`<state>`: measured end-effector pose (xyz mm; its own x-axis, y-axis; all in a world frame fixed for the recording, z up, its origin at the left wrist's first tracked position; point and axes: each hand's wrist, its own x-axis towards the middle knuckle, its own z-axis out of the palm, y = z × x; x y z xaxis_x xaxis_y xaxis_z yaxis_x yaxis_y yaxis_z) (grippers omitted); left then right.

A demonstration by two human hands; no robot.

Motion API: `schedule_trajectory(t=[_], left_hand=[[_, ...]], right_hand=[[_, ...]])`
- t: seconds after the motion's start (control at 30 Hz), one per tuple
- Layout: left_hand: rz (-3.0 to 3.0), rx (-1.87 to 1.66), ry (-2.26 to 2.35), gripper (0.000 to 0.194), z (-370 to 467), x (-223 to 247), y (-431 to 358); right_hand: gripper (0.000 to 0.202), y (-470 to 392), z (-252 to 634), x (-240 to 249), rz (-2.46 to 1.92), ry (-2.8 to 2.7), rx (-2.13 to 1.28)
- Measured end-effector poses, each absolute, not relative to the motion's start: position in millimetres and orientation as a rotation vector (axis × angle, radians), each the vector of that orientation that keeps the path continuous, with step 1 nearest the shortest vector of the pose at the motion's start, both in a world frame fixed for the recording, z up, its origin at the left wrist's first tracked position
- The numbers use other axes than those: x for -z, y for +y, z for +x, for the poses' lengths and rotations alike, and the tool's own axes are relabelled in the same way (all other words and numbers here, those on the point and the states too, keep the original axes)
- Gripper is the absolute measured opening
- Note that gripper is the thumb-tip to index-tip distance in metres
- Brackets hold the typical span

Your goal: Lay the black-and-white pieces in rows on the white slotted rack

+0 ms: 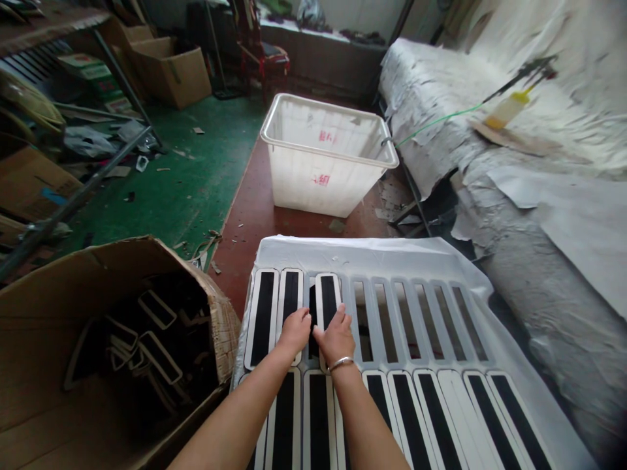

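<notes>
In the head view, my right hand [337,338] has its thumb and fingers on either side of a narrow black panel with a white rounded border [327,290]. That panel sits slightly askew over the third slot of a grey slotted frame [369,287]. Close beside it, the fingers of my left hand [295,331] are drawn together at the slot's left edge; what is between them is hidden. Two similar panels [262,313] lie in the slots to the left. A nearer row of panels [406,418] fills the front, one of them white-faced [463,411].
At lower left stands a cardboard box [223,326] holding more black, white-edged pieces. A white plastic tub [313,179] is on the floor beyond the frame. To the right runs a paper-covered bench [426,98] with a yellow-capped bottle [508,109] and a green hose [441,121].
</notes>
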<state>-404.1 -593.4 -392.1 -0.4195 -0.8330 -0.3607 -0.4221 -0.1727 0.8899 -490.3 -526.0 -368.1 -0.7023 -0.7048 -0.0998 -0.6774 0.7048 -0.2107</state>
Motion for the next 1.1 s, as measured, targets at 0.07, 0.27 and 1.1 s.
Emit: schedule_trajectory(t=[0.07, 0.27, 1.1], left_hand=[[1.444, 1.605, -1.722, 0.037, -399, 388, -596], [1.419, 1.576, -1.680, 0.035, -375, 391, -595], [0.865, 0.817, -2.829, 0.039, -352, 391, -579]], right_hand=[[0.087, -526, -483, 374, -1.117, 2.679, 0.224], [0.089, -538, -480, 389, -1.085, 2.647, 0.408], [0.068, -551, -492, 372, -1.175, 2.477, -0.082]])
